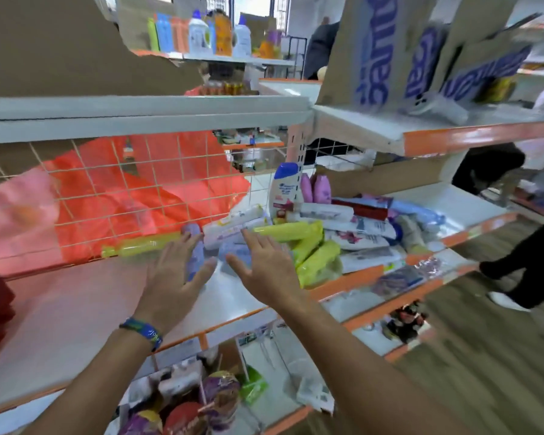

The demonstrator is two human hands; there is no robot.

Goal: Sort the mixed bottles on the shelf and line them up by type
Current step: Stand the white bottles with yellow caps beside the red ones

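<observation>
While both hands (173,274) (269,266) hover fingers spread, blurred bottles (296,243) crowd shelf (76,309) right; left apparently bare.

Bottles lie jumbled on a white store shelf (76,309) at centre frame — yellow-green bottles (308,246) tipped on their sides, one more (139,246) lying apart to the left, white bottles (355,230) heaped across the middle. A pale blue bottle (197,249) lies at the pile's left edge — behind, a white blue-capped bottle (285,189) stands upright beside two pink ones (316,188).
</observation>
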